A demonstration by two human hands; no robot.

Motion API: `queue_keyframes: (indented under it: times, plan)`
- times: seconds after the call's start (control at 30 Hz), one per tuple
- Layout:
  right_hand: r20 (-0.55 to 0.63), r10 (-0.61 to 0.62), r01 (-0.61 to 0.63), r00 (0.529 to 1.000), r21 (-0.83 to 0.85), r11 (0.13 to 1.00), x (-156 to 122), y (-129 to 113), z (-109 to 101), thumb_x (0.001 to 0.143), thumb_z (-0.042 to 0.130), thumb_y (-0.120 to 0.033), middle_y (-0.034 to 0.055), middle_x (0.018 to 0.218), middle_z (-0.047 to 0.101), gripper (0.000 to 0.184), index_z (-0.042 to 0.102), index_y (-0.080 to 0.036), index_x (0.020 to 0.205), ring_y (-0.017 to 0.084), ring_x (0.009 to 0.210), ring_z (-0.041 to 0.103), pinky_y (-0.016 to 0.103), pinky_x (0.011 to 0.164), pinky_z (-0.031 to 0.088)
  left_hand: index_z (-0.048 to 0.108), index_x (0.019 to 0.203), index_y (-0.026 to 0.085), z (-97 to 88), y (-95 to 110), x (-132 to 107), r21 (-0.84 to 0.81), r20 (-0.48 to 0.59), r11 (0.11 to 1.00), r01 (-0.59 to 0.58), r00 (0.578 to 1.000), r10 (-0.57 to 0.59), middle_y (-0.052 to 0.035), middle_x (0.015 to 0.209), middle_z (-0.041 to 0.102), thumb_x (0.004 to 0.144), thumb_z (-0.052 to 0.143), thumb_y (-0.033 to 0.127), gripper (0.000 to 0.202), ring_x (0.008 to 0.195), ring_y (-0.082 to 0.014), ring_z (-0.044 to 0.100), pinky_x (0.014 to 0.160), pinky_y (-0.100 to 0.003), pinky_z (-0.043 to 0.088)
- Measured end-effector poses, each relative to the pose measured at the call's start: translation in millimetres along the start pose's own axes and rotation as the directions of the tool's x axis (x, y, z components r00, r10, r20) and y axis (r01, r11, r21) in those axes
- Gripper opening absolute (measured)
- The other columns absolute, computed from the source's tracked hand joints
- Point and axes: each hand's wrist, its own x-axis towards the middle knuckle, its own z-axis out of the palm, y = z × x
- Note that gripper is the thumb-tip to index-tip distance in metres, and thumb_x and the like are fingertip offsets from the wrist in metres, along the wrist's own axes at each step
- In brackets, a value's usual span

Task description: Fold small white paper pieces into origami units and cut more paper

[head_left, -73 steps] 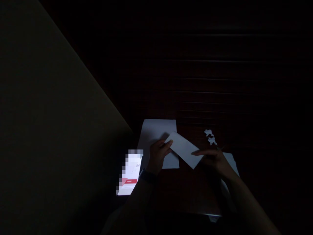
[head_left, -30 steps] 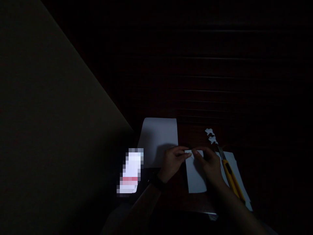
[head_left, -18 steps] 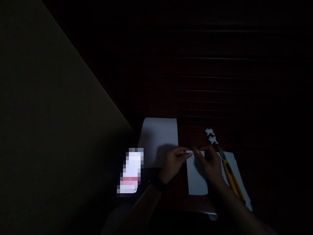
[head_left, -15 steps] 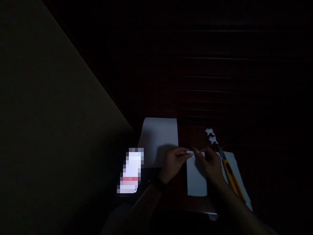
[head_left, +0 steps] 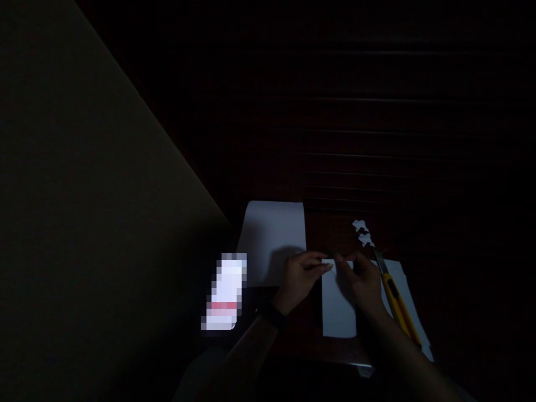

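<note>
My left hand (head_left: 298,279), with a dark band at its wrist, pinches the top left corner of a white rectangular piece of paper (head_left: 339,312). At the same paper's top edge, the fingers of my right hand (head_left: 365,282) are closed too; the dim light partly hides their tips. A small crease or fold shows near the left thumb. Just right of my right hand lies a yellow utility knife (head_left: 397,304) with its blade out. It rests over white paper sheets (head_left: 412,307).
Small folded white paper pieces (head_left: 363,233) lie beyond the knife blade. A larger white sheet (head_left: 274,223) is at the back left. Left of my left hand glows a blurred-out bright screen (head_left: 225,285). The dark table's front edge (head_left: 326,362) runs below, and a pale wall (head_left: 104,195) rises at left.
Both hands keep their pinch on the paper. The scene has shifted very slightly to the right, and otherwise little differs.
</note>
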Motion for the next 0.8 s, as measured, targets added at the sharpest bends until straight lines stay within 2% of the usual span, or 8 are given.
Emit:
queue_keyframes:
  times: [0.17,0.8]
  plan:
    - [0.001,0.011,-0.011,1.0,0.023,1.0,0.5,1.6,0.4,0.079,0.06,-0.037,-0.0052,0.053,0.045,0.024,0.056,-0.018,0.066,0.01,0.048,0.036,0.023,0.045,0.028,0.068,0.085,0.016,0.9,1.5,0.5,-0.001,-0.017,1.0,0.01,1.0,-0.01,-0.0045,0.075,0.07,0.068,0.071,0.036,0.027,0.067,-0.0149,0.064,0.055,-0.02,0.047]
    - [-0.05,0.012,-0.013,0.999,-0.005,1.0,0.0,-1.7,2.0,0.076,0.062,-0.039,-0.0053,0.049,0.042,0.026,0.058,-0.018,0.063,0.009,0.045,0.034,0.023,0.042,0.027,0.068,0.09,0.016,0.2,3.2,-1.0,-0.026,0.024,0.999,0.047,0.999,-0.046,-0.006,0.081,0.071,0.069,0.07,0.036,0.03,0.069,-0.0164,0.065,0.056,-0.022,0.049]
